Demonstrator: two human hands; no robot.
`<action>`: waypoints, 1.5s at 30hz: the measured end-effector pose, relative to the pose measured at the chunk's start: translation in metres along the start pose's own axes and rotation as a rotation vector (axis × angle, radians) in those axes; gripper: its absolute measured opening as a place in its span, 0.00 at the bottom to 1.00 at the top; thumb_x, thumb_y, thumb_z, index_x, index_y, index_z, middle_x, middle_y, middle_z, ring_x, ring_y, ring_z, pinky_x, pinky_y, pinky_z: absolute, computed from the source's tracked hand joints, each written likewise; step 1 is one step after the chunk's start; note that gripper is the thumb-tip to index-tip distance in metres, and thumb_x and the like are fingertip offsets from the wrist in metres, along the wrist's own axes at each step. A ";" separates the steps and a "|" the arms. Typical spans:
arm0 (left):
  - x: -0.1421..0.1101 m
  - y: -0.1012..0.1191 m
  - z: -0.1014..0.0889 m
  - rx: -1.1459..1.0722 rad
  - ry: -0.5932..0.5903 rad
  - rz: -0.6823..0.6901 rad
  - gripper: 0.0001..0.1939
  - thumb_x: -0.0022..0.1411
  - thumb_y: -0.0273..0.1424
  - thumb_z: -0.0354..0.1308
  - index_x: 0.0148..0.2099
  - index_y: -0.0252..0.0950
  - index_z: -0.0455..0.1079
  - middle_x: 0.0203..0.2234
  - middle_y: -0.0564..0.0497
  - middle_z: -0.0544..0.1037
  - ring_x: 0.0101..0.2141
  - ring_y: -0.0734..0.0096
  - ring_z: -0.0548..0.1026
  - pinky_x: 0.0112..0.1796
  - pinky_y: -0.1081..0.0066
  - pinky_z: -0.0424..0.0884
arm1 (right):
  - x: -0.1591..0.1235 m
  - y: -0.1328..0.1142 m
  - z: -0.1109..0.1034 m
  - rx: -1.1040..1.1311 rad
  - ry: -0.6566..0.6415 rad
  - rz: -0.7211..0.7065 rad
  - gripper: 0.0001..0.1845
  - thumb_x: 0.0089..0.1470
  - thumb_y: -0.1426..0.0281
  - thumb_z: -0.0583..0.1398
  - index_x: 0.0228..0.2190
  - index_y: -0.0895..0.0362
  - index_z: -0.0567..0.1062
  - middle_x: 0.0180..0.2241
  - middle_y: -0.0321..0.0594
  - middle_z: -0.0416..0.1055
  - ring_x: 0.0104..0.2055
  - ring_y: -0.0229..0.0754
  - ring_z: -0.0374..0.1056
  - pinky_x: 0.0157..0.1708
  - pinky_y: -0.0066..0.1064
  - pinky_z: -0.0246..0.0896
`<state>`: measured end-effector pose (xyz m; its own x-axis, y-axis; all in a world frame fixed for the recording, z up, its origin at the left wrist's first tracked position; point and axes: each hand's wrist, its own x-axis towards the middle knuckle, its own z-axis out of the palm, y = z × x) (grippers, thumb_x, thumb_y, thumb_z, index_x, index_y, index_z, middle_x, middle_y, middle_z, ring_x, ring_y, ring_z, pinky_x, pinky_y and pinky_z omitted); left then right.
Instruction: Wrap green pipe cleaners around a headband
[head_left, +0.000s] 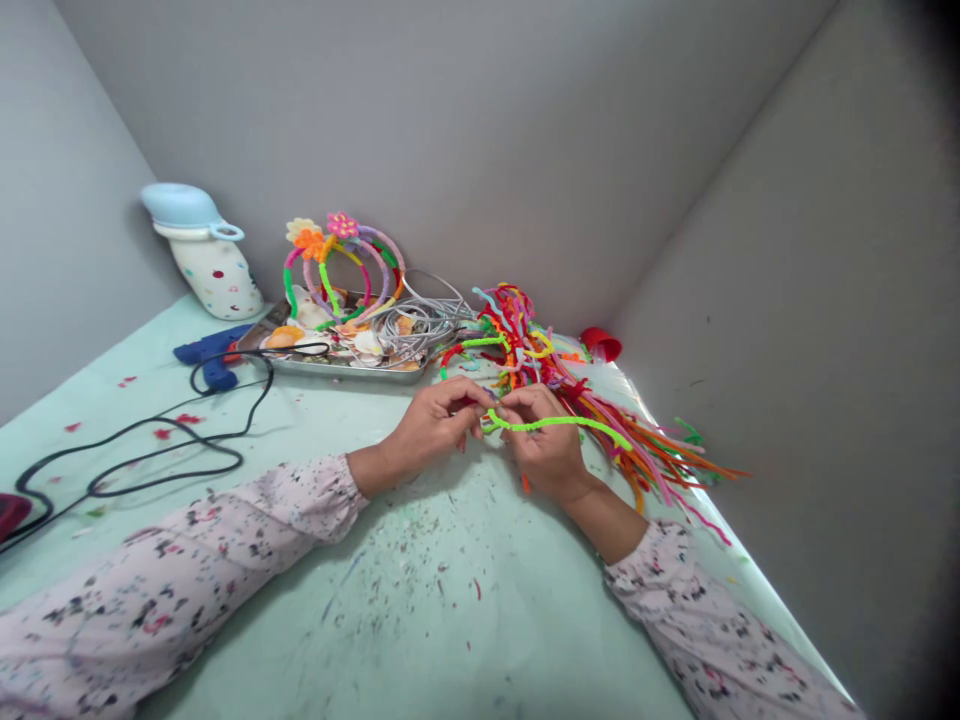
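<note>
My left hand (435, 422) is closed in a pinch at the end of a thin hoop, apparently a headband (484, 343), wrapped in green and red fuzzy pipe cleaner. Its arc rises behind my fingers and is partly hidden by them. Fingertip to fingertip with it, my right hand (546, 445) pinches a lime-green pipe cleaner (577, 422). That strand has a small loop near my left fingertips, and its free end stretches right across the back of my right hand. Just beyond my hands lies a thick bundle of many-coloured pipe cleaners (600, 405).
A metal tray (352, 372) holds scraps, silvery bare hoops (427, 322) and finished flowered headbands (386, 265). Left of it lie a blue glue gun (217, 352) and black cord (225, 440). A white bottle (214, 270) stands behind. A red cup (601, 344) sits near the right wall.
</note>
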<state>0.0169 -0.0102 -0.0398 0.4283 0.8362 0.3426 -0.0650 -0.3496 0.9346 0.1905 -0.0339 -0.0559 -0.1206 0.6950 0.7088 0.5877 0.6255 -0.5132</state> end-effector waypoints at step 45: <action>0.004 -0.002 -0.004 0.207 -0.042 -0.191 0.11 0.60 0.36 0.57 0.33 0.32 0.71 0.16 0.55 0.71 0.14 0.82 0.63 0.16 0.80 0.58 | -0.002 0.008 -0.001 -0.087 -0.044 -0.164 0.06 0.56 0.75 0.57 0.36 0.53 0.69 0.33 0.39 0.70 0.36 0.41 0.69 0.36 0.33 0.66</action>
<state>0.0150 -0.0044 -0.0395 0.4524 0.8784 0.1543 0.2042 -0.2704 0.9408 0.1959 -0.0311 -0.0613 -0.2541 0.6026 0.7565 0.6240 0.6997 -0.3478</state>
